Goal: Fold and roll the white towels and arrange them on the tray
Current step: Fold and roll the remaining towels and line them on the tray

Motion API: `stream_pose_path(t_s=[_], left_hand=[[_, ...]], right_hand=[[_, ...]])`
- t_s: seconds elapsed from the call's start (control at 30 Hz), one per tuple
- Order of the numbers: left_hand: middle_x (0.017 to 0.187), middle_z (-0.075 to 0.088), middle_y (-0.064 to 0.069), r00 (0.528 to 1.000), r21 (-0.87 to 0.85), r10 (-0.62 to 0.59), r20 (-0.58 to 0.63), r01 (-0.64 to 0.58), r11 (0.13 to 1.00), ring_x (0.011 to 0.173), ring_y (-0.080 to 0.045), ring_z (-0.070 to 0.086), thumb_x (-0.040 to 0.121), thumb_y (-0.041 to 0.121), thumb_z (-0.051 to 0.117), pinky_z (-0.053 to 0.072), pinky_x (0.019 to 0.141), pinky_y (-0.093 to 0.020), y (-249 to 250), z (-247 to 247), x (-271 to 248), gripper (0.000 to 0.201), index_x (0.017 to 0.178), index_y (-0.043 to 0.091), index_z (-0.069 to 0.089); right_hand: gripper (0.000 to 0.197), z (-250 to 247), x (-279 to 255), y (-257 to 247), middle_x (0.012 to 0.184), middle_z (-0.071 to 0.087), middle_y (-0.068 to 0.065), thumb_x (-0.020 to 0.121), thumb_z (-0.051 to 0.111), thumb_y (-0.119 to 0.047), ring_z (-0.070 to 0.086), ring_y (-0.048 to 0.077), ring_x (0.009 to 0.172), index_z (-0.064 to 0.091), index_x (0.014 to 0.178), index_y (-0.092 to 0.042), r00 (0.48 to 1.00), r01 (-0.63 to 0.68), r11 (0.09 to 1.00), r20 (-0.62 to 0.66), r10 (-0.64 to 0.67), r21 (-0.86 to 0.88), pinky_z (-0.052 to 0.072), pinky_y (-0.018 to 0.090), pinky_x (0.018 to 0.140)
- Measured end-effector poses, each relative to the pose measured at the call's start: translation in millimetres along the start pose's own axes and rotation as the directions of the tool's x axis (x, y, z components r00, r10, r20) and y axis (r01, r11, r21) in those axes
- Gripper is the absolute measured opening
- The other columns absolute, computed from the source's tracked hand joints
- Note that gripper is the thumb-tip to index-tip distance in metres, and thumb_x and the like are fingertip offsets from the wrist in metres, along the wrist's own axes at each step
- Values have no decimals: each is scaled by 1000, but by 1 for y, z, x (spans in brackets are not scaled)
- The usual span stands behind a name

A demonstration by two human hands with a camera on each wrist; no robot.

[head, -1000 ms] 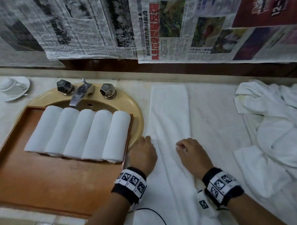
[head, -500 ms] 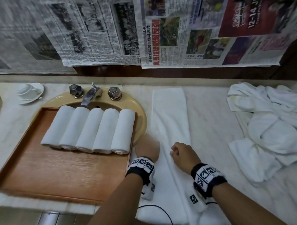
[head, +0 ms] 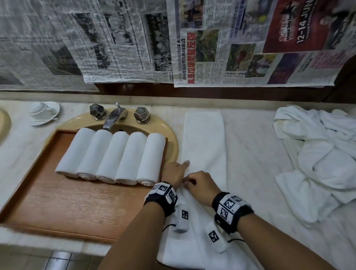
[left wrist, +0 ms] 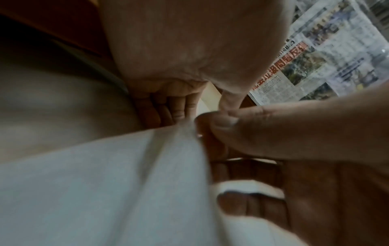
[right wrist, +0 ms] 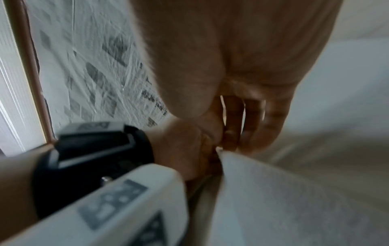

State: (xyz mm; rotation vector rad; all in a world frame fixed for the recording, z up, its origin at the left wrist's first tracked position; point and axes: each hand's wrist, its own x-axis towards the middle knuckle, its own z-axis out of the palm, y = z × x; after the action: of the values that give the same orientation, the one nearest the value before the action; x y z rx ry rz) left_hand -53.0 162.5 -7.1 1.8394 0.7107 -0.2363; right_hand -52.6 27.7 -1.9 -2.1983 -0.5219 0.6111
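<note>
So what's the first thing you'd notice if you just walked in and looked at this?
Probably the five rolled white towels lined up side by side at the back of the wooden tray, which sits over the yellow sink. Next, the left hand and right hand meeting on the long folded towel laid flat right of the tray. Newspapers cover the wall behind.
</note>
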Motion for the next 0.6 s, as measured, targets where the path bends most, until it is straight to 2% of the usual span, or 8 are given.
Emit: stream_pose_path(t_s=[0.07, 0.1, 0.17, 0.23, 0.33, 0.43, 0.5, 0.6], left_hand=[[65, 45, -3, 997, 126, 48, -63, -40, 991, 64, -20, 41, 88, 22, 64, 30, 56, -30, -5, 2, 2, 27, 69, 12, 48], [68, 48, -2, 994, 201, 62, -94, -42, 979, 66, -19, 42, 88, 17, 62, 30, 55, -28, -7, 3, 3, 21, 72, 12, 48], [90, 58, -6, 993, 350, 58, -100, -20, 936, 78, -21, 51, 89, 11, 56, 38, 62, -27, -5, 2, -2, 4, 92, 9, 54], [116, 55, -12, 990, 576, 113, -87, -43, 817, 98, -29, 58, 88, 8, 53, 47, 77, -32, -3, 4, -6, 32, 120, 6, 49], [145, 38, -20, 929, 806, 369, -25, -200, 558, 129, -37, 44, 91, 10, 47, 42, 104, -41, 2, 20, -10, 56, 145, 7, 34], [168, 1, -15, 839, 779, 427, 337, -503, 375, 155, -34, 2, 103, 22, 37, 11, 125, -48, -2, 42, 2, 62, 160, 14, 12], [167, -15, -8, 843, 776, 301, 446, -532, 341, 155, -27, -11, 108, 33, 27, -1, 125, -47, -10, 43, 19, 62, 161, 17, -1], [166, -19, -15, 927, 810, 233, 293, -370, 454, 154, -30, -14, 109, 34, 22, -3, 126, -44, -8, 41, 36, 65, 159, 6, -7]], right_hand=[[27, -2, 3, 16, 111, 67, 3, 98, 45, -26, 58, 23, 106, 70, 109, -25, 996, 31, 982, -79, -47, -188, 49, 38, 88], [35, -6, 2, 26, 137, 56, 6, 101, 41, -31, 46, 27, 128, 61, 129, -23, 996, 0, 949, -80, -27, -316, 41, 43, 103], [59, -15, -3, 48, 167, 5, 5, 106, 29, -40, 5, 27, 153, 19, 159, -16, 992, -122, 850, -37, 119, -512, 12, 47, 123], [69, -22, -12, 65, 164, -24, 5, 105, 17, -49, -18, 26, 152, -12, 159, -17, 962, -254, 766, -70, 265, -590, -7, 49, 123], [75, -25, -14, 70, 162, -26, 16, 101, 8, -55, -24, 31, 150, -19, 155, -10, 928, -363, 710, -161, 337, -604, -11, 52, 122], [80, -20, -10, 71, 161, -30, 9, 93, -6, -61, -28, 24, 149, -21, 154, -13, 991, -123, 764, -33, 132, -634, -13, 45, 122], [80, -16, -10, 75, 161, -31, 3, 93, -4, -64, -29, 19, 148, -24, 153, -15, 989, -75, 783, 53, 137, -617, -13, 43, 122], [80, -23, -4, 72, 162, -27, 11, 102, 15, -56, -23, 26, 151, -19, 155, -7, 915, -395, 762, -140, 379, -513, -10, 47, 123]])
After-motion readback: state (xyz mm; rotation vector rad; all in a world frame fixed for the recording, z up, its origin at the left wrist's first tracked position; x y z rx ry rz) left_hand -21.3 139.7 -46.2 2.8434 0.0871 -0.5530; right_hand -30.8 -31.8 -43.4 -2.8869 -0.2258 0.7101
